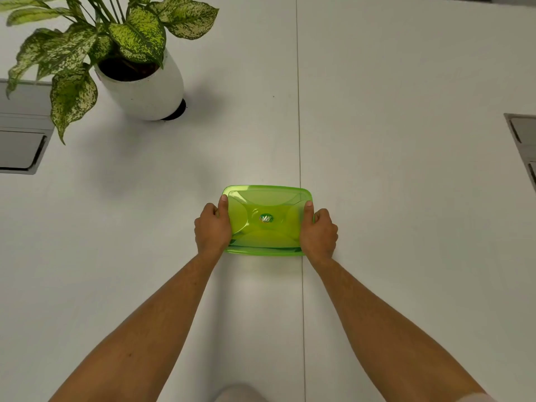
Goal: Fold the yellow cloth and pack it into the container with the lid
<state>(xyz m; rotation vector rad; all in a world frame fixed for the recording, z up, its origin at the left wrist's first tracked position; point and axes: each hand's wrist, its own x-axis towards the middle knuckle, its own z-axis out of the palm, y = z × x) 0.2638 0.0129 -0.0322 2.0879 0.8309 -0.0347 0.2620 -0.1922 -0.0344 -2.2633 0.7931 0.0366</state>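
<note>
A translucent green container [266, 204] with its lid on sits on the white table at the centre. A round sticker marks the middle of the lid. A yellowish tint shows through the lid, but the yellow cloth itself cannot be made out clearly. My left hand [212, 227] grips the container's left side, thumb resting on the lid's edge. My right hand [318, 229] grips the right side the same way, thumb on top of the lid.
A potted plant [142, 82] in a white pot stands at the back left. Grey cable hatches are set into the table at the left edge [20, 134] and right edge [523, 140]. A seam [300, 140] runs down the table.
</note>
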